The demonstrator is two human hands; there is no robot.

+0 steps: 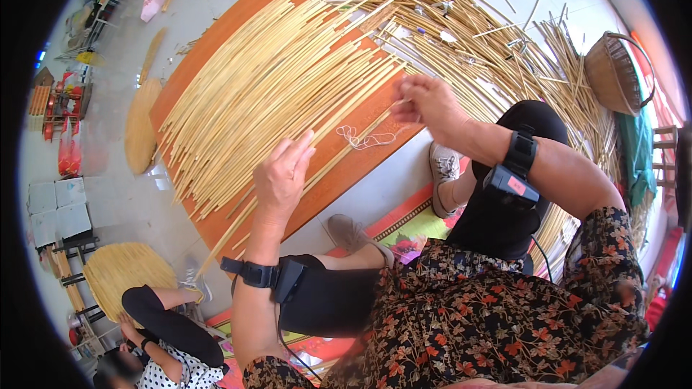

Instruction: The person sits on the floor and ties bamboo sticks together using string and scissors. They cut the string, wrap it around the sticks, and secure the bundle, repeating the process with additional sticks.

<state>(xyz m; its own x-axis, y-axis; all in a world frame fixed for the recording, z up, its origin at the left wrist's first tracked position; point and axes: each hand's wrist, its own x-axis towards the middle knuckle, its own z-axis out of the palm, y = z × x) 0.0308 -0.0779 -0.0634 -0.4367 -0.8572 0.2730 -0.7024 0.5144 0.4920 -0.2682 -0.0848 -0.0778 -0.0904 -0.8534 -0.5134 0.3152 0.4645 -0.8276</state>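
Observation:
A broad row of pale yellow stalks [267,65] lies side by side on an orange-brown board [375,108]. My left hand [281,176] is over the near edge of the row, its fingers stretched out and slightly bent. One stalk [227,236] runs beneath that hand and juts past the board's near left edge. At the row's right end my right hand [431,104] is raised with curled fingers; whatever is between the fingertips is too small to make out. A loose white string [366,138] lies in loops on the bare strip of board between my hands, over another stalk.
Heaps of loose stalks [461,21] cover the floor at the far right, beside a woven basket [613,72]. At lower left another person [169,353] sits next to a round straw mat [126,274]. Another flat straw piece [142,126] lies left of the board.

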